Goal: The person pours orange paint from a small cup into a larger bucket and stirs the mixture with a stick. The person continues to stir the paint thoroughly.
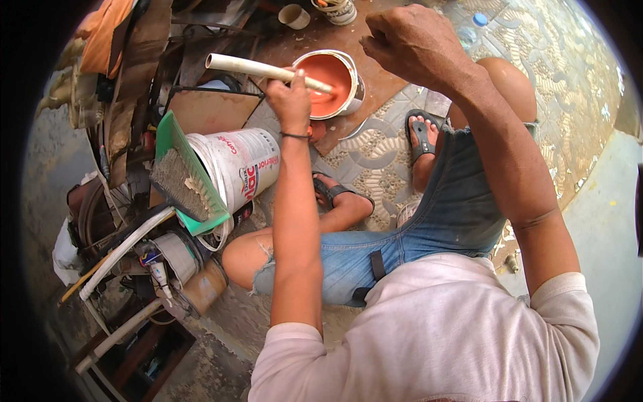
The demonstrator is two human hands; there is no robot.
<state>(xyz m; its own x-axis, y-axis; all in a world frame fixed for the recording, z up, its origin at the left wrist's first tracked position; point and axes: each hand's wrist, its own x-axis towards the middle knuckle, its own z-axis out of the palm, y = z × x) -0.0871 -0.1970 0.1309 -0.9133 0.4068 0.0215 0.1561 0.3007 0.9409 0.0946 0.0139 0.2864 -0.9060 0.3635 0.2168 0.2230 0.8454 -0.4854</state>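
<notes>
This looks like a makeshift paint workspace: an open bucket (360, 91) of orange paint (332, 69), a white pail (242, 164), stacked scrap boards (139, 70) and patterned floor tiles (383, 159).

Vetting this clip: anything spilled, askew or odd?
An orange patch beside the paint pail could be a spill; I can't tell. At left, a green dustpan slants across one end of the white bucket, looking askew. Pale flakes dot the floor at right, like debris.
</notes>
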